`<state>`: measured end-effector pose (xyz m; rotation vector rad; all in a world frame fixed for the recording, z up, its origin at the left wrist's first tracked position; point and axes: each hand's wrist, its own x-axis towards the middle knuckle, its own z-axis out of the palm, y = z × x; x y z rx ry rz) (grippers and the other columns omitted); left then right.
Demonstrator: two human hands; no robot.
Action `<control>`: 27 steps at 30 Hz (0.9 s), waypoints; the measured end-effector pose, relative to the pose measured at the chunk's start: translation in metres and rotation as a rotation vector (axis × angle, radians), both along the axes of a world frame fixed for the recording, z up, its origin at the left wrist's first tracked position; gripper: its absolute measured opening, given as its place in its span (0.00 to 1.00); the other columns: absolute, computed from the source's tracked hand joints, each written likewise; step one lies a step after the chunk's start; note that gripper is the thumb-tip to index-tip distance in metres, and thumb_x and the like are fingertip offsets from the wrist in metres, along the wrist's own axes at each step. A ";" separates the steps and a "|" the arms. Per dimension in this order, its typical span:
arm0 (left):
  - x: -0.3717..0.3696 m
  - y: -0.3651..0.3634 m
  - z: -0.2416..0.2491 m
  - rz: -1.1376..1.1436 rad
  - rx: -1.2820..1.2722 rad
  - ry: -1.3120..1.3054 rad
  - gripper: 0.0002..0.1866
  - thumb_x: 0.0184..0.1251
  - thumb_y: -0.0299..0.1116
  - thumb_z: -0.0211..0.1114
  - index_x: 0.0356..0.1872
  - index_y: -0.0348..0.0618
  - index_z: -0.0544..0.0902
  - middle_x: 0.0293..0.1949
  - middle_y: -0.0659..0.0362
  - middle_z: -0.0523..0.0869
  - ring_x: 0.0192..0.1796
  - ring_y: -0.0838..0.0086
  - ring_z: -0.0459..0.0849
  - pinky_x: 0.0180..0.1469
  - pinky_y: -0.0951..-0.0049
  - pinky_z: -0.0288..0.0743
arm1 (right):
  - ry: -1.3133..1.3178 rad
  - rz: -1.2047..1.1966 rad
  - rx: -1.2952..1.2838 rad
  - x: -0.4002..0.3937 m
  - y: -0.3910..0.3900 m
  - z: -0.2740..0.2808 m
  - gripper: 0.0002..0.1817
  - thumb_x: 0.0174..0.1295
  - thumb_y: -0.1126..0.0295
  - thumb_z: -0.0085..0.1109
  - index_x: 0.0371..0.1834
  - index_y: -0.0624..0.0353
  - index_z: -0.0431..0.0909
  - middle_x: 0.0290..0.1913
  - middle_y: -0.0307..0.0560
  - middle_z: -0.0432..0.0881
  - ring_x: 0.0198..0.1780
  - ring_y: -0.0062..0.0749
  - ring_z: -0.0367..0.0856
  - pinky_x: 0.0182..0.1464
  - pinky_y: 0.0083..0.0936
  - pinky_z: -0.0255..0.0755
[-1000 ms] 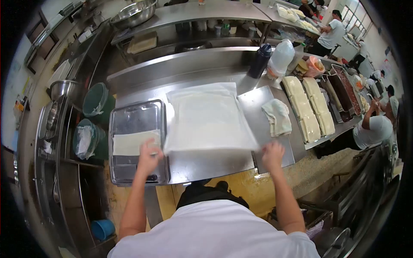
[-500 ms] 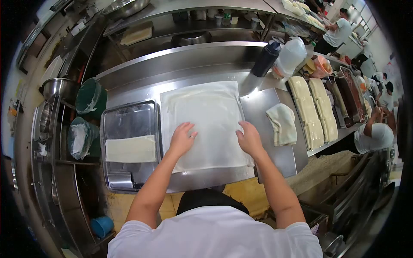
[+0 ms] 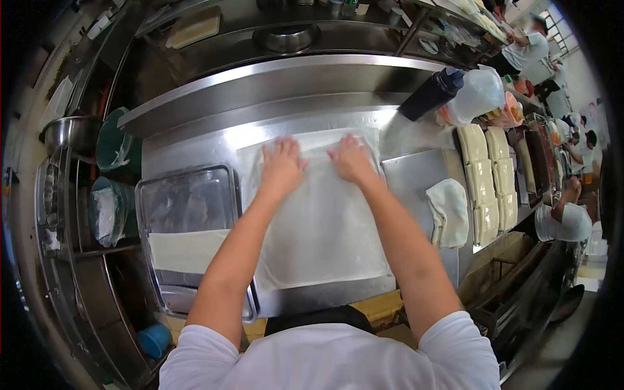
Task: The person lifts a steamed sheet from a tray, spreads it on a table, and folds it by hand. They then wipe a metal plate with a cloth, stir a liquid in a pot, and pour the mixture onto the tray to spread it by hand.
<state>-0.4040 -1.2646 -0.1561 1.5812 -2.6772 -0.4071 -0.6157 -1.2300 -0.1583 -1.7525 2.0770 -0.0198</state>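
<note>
A large white cloth-like sheet lies flat on the steel table. My left hand rests on its upper left part, fingers spread, slightly blurred. Across from it, my right hand is on the upper right part of the sheet, fingers apart and also blurred. Neither hand holds anything. To the left is a metal tray with a pale flat strip lying in it. A folded white towel sits on a steel board to the right.
A dark bottle and a cloudy plastic container stand at the back right. Pale blocks fill trays at the right. Green buckets are at the left. Co-workers are at the far right.
Both my hands have moved forward, away from my body, to the far part of the sheet. The camera view has shifted, so the table appears lower and larger.
</note>
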 end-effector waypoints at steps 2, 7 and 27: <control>-0.018 0.017 0.012 -0.137 0.033 -0.031 0.34 0.80 0.49 0.50 0.80 0.43 0.60 0.83 0.52 0.55 0.84 0.54 0.51 0.81 0.36 0.40 | -0.134 0.102 -0.002 0.022 0.013 0.006 0.40 0.80 0.44 0.34 0.79 0.71 0.58 0.84 0.65 0.50 0.85 0.54 0.46 0.82 0.56 0.45; 0.043 0.029 -0.002 -0.070 -0.057 -0.059 0.34 0.80 0.51 0.49 0.81 0.46 0.61 0.83 0.55 0.58 0.84 0.52 0.51 0.81 0.35 0.36 | 0.235 0.106 -0.064 -0.027 0.062 -0.001 0.37 0.79 0.46 0.35 0.76 0.68 0.63 0.83 0.60 0.55 0.85 0.49 0.47 0.82 0.60 0.37; 0.119 -0.005 0.031 0.369 -0.267 0.687 0.04 0.58 0.21 0.69 0.33 0.43 0.84 0.57 0.50 0.80 0.64 0.50 0.74 0.68 0.52 0.66 | 0.202 0.021 -0.676 -0.107 0.036 0.030 0.03 0.56 0.72 0.61 0.32 0.56 0.84 0.37 0.50 0.81 0.48 0.48 0.79 0.57 0.48 0.68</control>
